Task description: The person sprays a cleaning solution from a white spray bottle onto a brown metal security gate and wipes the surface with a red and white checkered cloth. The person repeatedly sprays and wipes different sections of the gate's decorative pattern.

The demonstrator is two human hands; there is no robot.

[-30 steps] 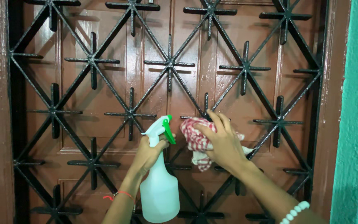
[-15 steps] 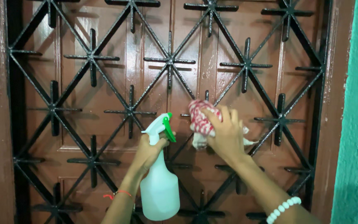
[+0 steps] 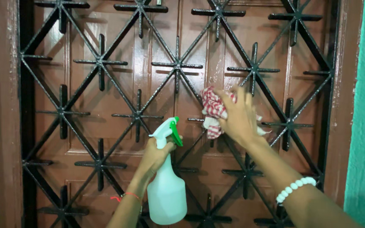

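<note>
Pressing the red-and-white checked cloth (image 3: 211, 113) flat against the black iron grille (image 3: 102, 63) with my right hand (image 3: 238, 120), fingers spread over it, right of centre on the brown door (image 3: 115, 109). Left hand (image 3: 155, 154) grips the white spray bottle (image 3: 166, 192) by its neck, upright, green nozzle aimed right toward the cloth, lower left of it.

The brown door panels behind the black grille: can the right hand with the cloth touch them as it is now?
Probably only in part. The right hand presses the red-and-white cloth on the black grille, whose bars stand before the door panels. The gaps between bars look wide enough for fingers or cloth, less so for the whole hand.
</note>
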